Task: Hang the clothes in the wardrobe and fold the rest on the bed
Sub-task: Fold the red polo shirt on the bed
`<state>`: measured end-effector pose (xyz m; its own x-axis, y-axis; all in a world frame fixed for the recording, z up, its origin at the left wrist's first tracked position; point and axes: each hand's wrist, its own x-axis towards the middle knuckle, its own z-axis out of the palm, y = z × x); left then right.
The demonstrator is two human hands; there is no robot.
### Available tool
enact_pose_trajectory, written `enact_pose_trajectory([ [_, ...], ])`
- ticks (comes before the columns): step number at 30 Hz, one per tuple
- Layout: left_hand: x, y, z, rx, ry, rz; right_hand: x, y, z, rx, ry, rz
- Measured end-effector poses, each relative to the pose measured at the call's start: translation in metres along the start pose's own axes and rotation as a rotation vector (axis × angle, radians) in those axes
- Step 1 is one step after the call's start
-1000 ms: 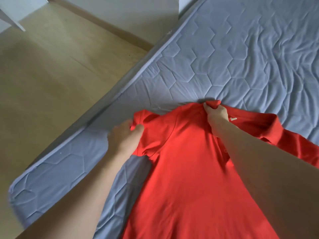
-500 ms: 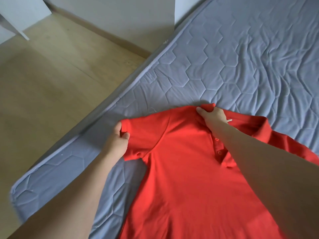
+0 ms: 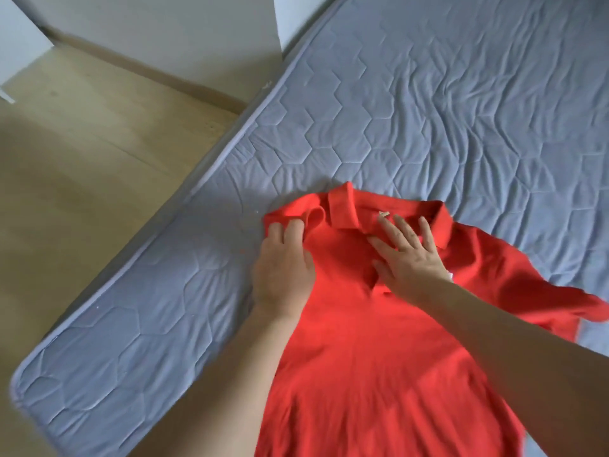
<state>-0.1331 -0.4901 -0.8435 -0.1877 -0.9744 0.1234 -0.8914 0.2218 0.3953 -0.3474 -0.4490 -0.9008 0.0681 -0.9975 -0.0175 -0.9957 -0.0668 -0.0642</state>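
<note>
Nearest the camera, two bare forearms reach out over a red polo shirt [image 3: 379,357] spread front-up on the bed [image 3: 428,110]. At the shirt's left shoulder, the left hand [image 3: 283,268] lies palm-down, its fingers [image 3: 293,230] straight and together, pressing a folded-in sleeve flat; it grasps nothing. Just right of those fingertips, the right hand [image 3: 408,262] rests flat on the placket, fingers [image 3: 400,225] spread and straight, holding nothing. Past the right fingertips runs the collar [image 3: 342,209], with a small label [image 3: 384,214] showing. Farther out stretches grey quilted mattress, and left of it a wooden floor [image 3: 82,159] and white wall [image 3: 164,28].
</note>
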Motion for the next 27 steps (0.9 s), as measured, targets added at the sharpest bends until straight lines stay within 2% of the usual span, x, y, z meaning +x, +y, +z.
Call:
enact_pose_trajectory([
  [2, -0.012, 0.023, 0.022, 0.16, -0.262, 0.111, -0.028, 0.018, -0.004, 0.092, 0.1, 0.291],
  [3, -0.015, 0.027, 0.031, 0.232, -0.326, 0.142, -0.042, 0.026, -0.007, 0.145, 0.172, 0.471],
  [5, -0.017, 0.035, 0.045, 0.26, -0.344, 0.142, -0.072, 0.042, -0.011, 0.286, 0.259, 0.923],
  [6, -0.017, 0.035, 0.053, 0.291, -0.365, 0.129, -0.084, 0.051, -0.013, 0.38, 0.302, 1.184],
  [7, -0.016, 0.031, 0.06, 0.315, -0.477, 0.09, -0.093, 0.058, -0.015, 0.467, 0.325, 1.429],
  [8, -0.014, 0.03, 0.07, 0.328, -0.589, 0.033, -0.106, 0.065, -0.017, 0.529, 0.312, 1.603],
  [9, -0.011, 0.027, 0.075, 0.325, -0.681, -0.056, -0.114, 0.067, -0.016, 0.572, 0.279, 1.659],
  [11, -0.011, 0.044, 0.082, 0.267, -0.623, -0.127, -0.131, 0.076, -0.019, 0.651, 0.235, 1.571],
  [12, -0.012, 0.061, 0.082, 0.248, -0.488, -0.071, -0.137, 0.082, -0.02, 0.69, 0.257, 1.496],
  [14, -0.013, 0.096, 0.086, 0.183, -0.239, 0.209, -0.146, 0.091, -0.02, 0.789, 0.332, 1.383],
  [15, -0.013, 0.115, 0.093, 0.138, -0.204, 0.396, -0.152, 0.098, -0.019, 0.859, 0.362, 1.355],
  [17, -0.01, 0.154, 0.105, 0.107, -0.252, 0.685, -0.162, 0.109, -0.016, 1.072, 0.363, 1.376],
  [20, 0.0, 0.206, 0.125, 0.15, -0.437, 0.851, -0.182, 0.121, -0.008, 1.247, 0.331, 1.401],
  [23, 0.008, 0.235, 0.142, 0.315, -0.731, 0.842, -0.189, 0.123, -0.012, 1.172, 0.337, 1.374],
  [24, 0.01, 0.242, 0.147, 0.343, -0.766, 0.828, -0.194, 0.125, -0.013, 1.123, 0.31, 1.346],
  [27, 0.017, 0.251, 0.157, 0.342, -0.704, 0.803, -0.202, 0.128, -0.023, 0.87, 0.119, 1.198],
])
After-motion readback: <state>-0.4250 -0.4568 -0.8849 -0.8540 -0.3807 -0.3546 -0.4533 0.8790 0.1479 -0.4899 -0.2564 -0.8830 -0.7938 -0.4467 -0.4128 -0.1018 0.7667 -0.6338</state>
